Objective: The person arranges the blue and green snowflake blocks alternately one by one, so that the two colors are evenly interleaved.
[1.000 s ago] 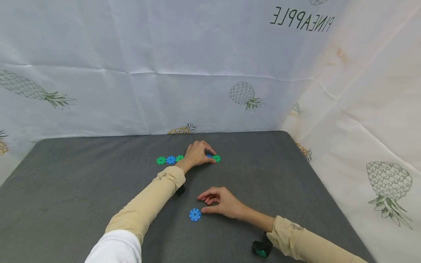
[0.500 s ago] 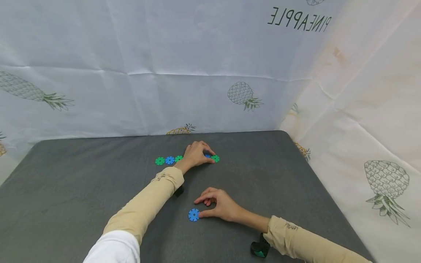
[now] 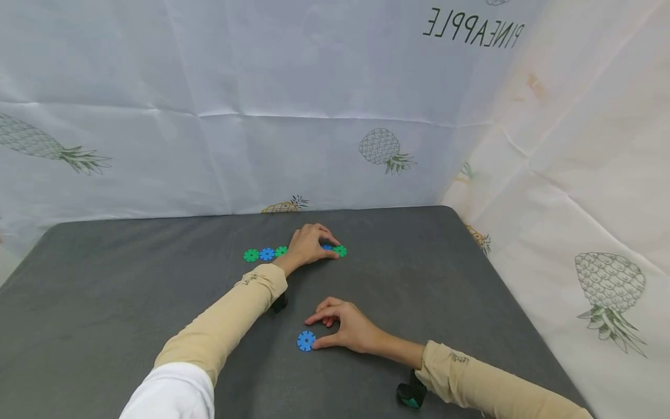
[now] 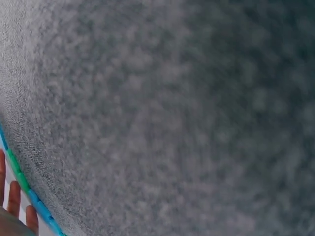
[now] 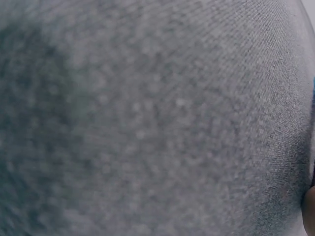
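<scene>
A row of notched plastic discs lies flat at the back of the table, alternating green and blue. My left hand [image 3: 307,244] covers its middle. Its thumb and forefinger pinch the edges of the green notched disc [image 3: 341,251] at the right end; a blue disc [image 3: 327,248] shows between them. In the left wrist view the row's blue section [image 4: 41,205] is seen edge-on, with fingers [image 4: 15,196] behind it. Nearer the front, a single blue notched disc [image 3: 306,341] lies flat. My right hand [image 3: 349,327] has its thumb at that disc's right edge, its forefinger extended apart above.
A dark grey cloth covers the table [image 3: 131,308]. Beyond its back edge hangs a white pineapple-print curtain [image 3: 235,157], continuing along the right side. The left end of the row shows a green disc [image 3: 251,255], a blue disc [image 3: 267,254] and another green disc [image 3: 281,251].
My right hand has shifted slightly left and down, bringing the thumb to the single blue disc's edge. The left hand stays at the row's right end. The whole view has drifted slightly.
</scene>
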